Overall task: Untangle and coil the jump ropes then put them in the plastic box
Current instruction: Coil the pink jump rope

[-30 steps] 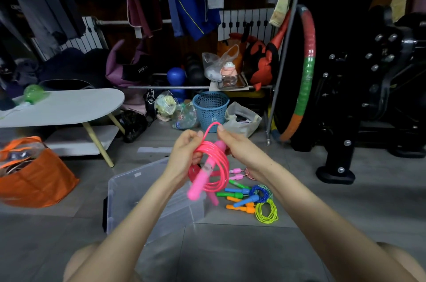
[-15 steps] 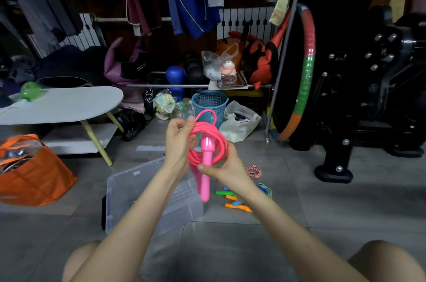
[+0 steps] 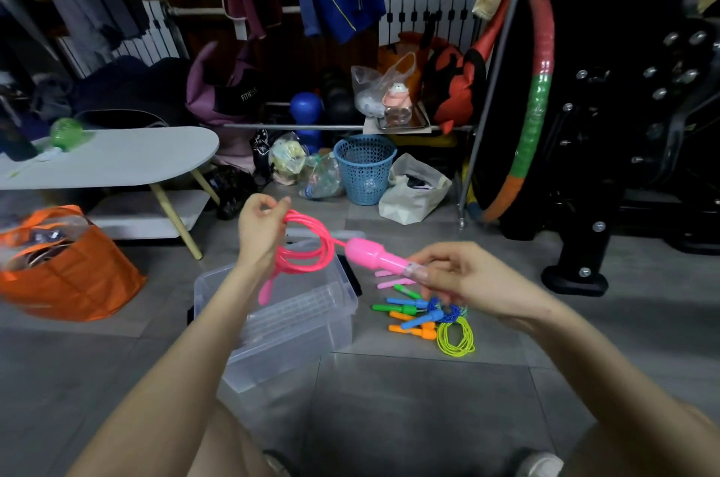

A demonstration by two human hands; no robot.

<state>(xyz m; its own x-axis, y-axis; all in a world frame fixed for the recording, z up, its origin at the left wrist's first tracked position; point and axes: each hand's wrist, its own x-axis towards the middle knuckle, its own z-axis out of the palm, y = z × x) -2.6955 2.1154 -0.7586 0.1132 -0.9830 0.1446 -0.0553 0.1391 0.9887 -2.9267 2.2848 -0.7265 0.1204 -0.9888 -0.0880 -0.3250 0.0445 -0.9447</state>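
My left hand (image 3: 260,230) pinches the coiled loops of a pink jump rope (image 3: 311,242) above the clear plastic box (image 3: 311,324) on the floor. One pink handle (image 3: 376,259) sticks out to the right, held at its end by the fingers of my right hand (image 3: 463,278). The other pink handle (image 3: 265,287) dangles below the coil over the box. Right of the box lies a pile of other jump ropes (image 3: 424,317) with green, blue and orange handles, plus a yellow-green coil (image 3: 456,338).
An orange bag (image 3: 66,274) sits at the left beside a low white table (image 3: 117,161). A blue basket (image 3: 364,168), plastic bags and a clothes rack line the back. A hoop (image 3: 533,102) and black exercise machine (image 3: 623,149) stand at the right.
My right hand has pulled one pink handle out to the right, away from the coil. The coil, in my left hand, has dropped lower over the box.
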